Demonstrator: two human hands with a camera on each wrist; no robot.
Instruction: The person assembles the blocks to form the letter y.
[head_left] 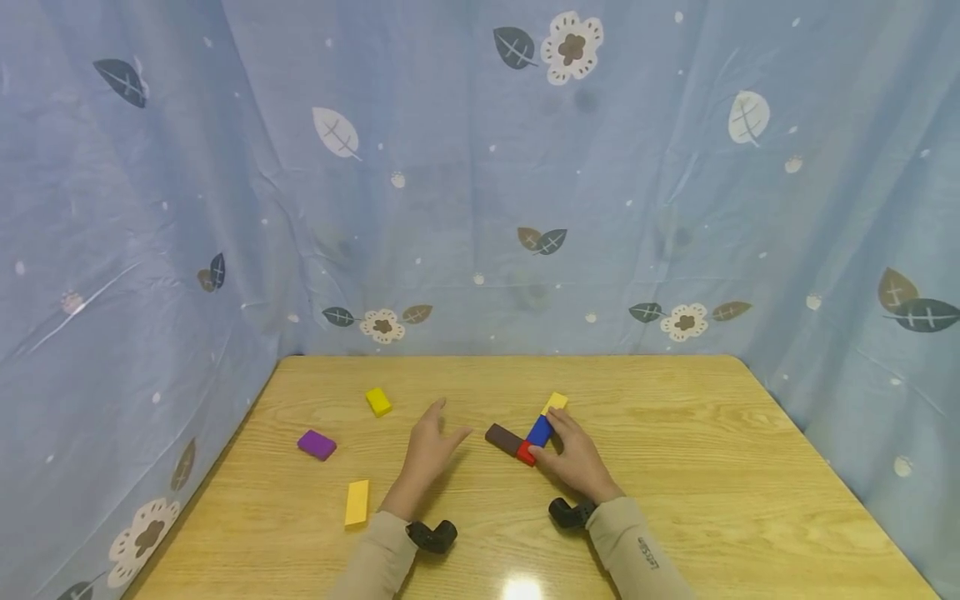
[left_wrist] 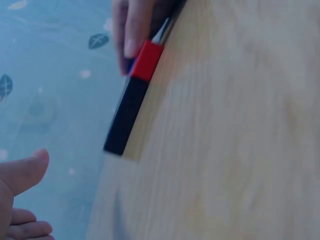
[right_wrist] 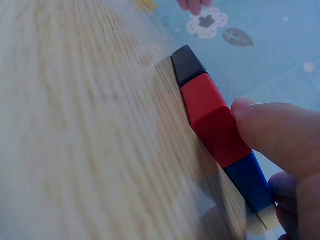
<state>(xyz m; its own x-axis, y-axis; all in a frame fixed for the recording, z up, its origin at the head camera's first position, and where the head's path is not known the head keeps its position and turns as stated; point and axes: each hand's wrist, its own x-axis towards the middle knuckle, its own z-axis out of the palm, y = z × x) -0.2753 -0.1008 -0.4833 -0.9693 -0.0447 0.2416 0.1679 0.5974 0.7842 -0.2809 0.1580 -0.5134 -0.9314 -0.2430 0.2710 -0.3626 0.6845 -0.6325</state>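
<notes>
From the head view, the right hand sits just right of centre in the lower half of the frame, on a wooden surface. Its grip is closed lightly over a row of blocks: thumb at the red block, fingers lying over the blue block. A yellow block ends the row at its far end, and a dark brown block angles off to the left from the red one, touching it. The left hand is just left of the row, fingers spread and relaxed, holding nothing, apart from the brown block. Farther left lie a small yellow block, a purple block and a long yellow block, all well apart from the hands. A blue leaf-patterned curtain fills the upper frame.

In the left wrist view, the brown block and red block run up the middle left, a finger of the right hand touching the red one at top. The left thumb shows at lower left, touching nothing.

In the right wrist view, the red block crosses the centre right with the thumb pressed on it, brown block above, blue block below.
</notes>
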